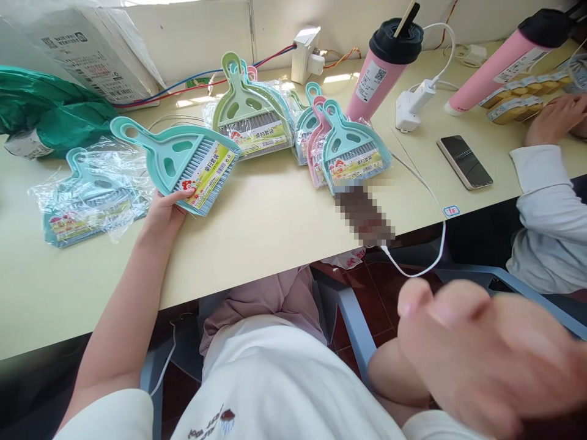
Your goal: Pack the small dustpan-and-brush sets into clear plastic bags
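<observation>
My left hand (170, 208) grips the lower edge of a teal dustpan-and-brush set (195, 162), its thumb on the printed label; this set has no visible wrapping. My right hand (481, 348) is raised close to the camera at the lower right, blurred, with its fingers curled in; whether it holds anything is hidden. Left of the held set lies another teal set (94, 198) in clear plastic. Behind it stand a green set (252, 116) and, further right, a group of wrapped sets with a teal one (353, 150) in front.
Along the wall are a green bag (55, 116), a white package (96, 55), a power socket (306, 55) and a pink cup (378, 76). A phone (465, 162) lies at right, near another person's hand (557, 119). A charging cable (443, 244) droops over the table edge.
</observation>
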Demonstrator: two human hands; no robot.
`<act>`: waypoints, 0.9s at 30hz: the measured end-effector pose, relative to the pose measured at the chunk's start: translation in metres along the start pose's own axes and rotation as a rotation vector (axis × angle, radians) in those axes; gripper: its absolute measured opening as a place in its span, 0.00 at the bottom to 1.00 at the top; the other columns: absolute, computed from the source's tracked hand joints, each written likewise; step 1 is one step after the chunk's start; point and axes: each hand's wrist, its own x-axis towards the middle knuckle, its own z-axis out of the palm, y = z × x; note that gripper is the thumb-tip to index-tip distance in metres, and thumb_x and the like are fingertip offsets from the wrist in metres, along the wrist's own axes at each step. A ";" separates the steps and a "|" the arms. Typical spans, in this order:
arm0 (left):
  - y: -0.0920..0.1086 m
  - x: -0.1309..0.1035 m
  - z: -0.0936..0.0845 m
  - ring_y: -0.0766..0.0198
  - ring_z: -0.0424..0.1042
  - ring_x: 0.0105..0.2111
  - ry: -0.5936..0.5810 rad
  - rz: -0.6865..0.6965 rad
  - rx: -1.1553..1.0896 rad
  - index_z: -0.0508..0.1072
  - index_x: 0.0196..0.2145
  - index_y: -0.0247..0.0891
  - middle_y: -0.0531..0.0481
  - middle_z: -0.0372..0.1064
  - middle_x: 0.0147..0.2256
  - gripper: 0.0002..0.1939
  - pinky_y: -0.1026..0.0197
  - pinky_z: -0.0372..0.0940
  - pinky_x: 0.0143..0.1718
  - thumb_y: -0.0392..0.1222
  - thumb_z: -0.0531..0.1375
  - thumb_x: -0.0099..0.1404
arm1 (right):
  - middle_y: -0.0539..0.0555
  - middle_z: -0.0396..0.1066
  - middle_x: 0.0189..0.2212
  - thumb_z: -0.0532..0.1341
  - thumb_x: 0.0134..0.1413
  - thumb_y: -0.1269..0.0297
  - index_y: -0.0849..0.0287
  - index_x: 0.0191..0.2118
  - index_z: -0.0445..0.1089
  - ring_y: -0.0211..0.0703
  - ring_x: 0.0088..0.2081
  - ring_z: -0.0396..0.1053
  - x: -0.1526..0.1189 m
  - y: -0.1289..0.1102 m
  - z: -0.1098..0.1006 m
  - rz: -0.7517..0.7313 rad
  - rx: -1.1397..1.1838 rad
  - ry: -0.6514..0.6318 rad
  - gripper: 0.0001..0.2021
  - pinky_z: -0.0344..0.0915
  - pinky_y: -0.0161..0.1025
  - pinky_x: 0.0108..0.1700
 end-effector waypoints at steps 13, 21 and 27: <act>0.000 0.002 -0.005 0.44 0.78 0.55 -0.020 -0.010 0.019 0.70 0.54 0.41 0.43 0.81 0.49 0.41 0.50 0.81 0.51 0.29 0.75 0.42 | 0.58 0.71 0.54 0.47 0.58 0.80 0.50 0.48 0.79 0.50 0.47 0.72 0.012 0.175 0.005 0.105 -0.482 -0.039 0.27 0.68 0.53 0.53; 0.003 0.001 -0.004 0.44 0.78 0.56 -0.021 -0.016 0.040 0.70 0.56 0.44 0.46 0.81 0.48 0.42 0.50 0.80 0.52 0.29 0.75 0.43 | 0.59 0.71 0.54 0.51 0.56 0.78 0.51 0.50 0.78 0.50 0.46 0.72 -0.004 0.194 0.007 0.189 -0.614 -0.100 0.25 0.65 0.51 0.54; 0.005 -0.003 -0.001 0.44 0.77 0.57 -0.044 0.013 0.047 0.70 0.57 0.44 0.47 0.81 0.50 0.41 0.47 0.80 0.53 0.28 0.74 0.46 | 0.58 0.71 0.47 0.54 0.52 0.81 0.51 0.48 0.80 0.44 0.36 0.68 -0.005 0.193 0.012 0.256 -0.727 -0.068 0.26 0.61 0.52 0.55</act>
